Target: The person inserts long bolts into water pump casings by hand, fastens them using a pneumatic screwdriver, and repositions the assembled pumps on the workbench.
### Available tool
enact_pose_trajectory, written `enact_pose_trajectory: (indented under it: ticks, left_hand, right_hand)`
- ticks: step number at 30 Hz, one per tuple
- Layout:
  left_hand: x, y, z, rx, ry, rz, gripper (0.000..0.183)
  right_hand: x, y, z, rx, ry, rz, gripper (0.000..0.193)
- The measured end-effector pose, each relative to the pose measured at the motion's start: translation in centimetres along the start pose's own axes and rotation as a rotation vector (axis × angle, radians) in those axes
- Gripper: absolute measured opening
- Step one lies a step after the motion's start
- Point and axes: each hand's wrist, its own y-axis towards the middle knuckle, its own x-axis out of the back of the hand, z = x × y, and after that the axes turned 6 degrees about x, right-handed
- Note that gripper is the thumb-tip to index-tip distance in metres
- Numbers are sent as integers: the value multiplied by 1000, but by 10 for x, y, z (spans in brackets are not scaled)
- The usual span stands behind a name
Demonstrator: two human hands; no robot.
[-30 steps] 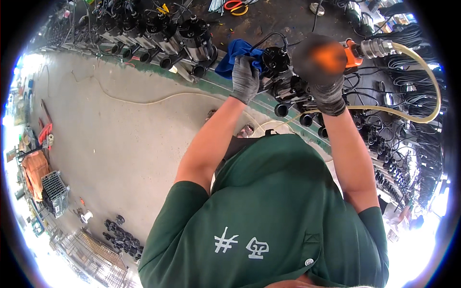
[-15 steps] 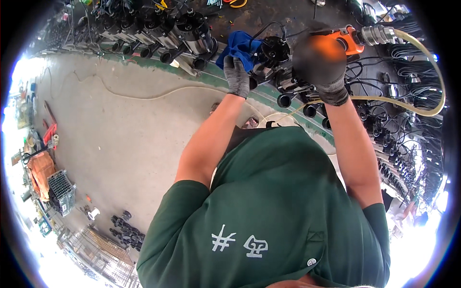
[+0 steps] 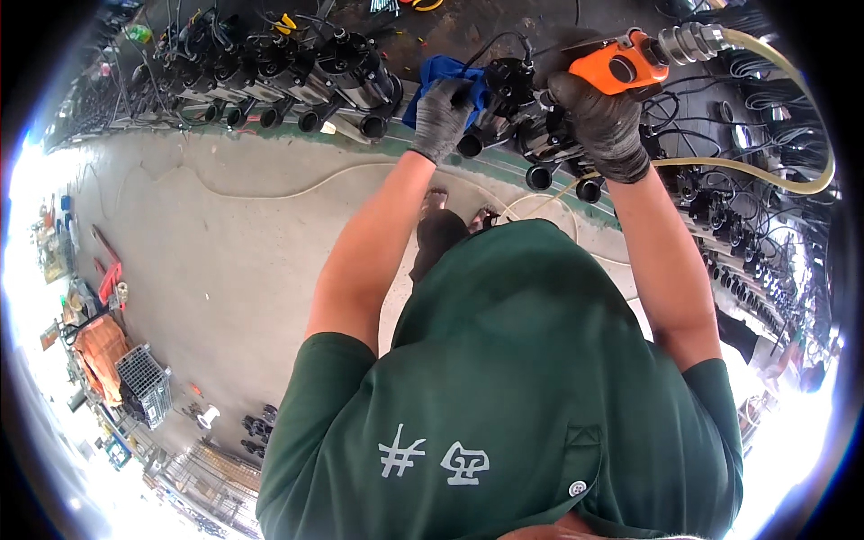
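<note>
My left hand (image 3: 443,119), in a dark grey glove, is closed on a bunched blue cloth (image 3: 432,72). The cloth lies against the side of a pump with a black top (image 3: 509,83) and a steel body. To the right, my gloved right hand (image 3: 605,128) grips an orange air tool (image 3: 621,67). A metal coupling (image 3: 691,41) joins the tool to a pale yellow hose (image 3: 814,162), which loops round to the right. A thin shaft seems to reach left from the tool towards the pump's top; its tip cannot be made out.
Several similar pumps (image 3: 355,72) stand in a row to the left, their black outlets facing me. More pumps and coiled black cables (image 3: 778,121) fill the right. Yellow-handled pliers (image 3: 286,24) lie at the back. The hose trails over the grey floor (image 3: 243,270); a wire basket (image 3: 144,382) stands at left.
The right hand and the orange tool have shifted slightly left, and the tool has turned so more of its body shows. My left hand has moved up over the blue cloth.
</note>
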Motion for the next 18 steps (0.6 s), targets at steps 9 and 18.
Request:
enact_pose_trajectory:
  ticks: [9, 18]
  left_hand:
    - [15, 22, 36, 113, -35, -60, 15]
    - [26, 187, -116, -337, -275, -339, 34]
  right_hand:
    - [-3, -10, -9, -90, 202, -112, 61]
    - [-10, -5, 5, -221, 96, -352, 55]
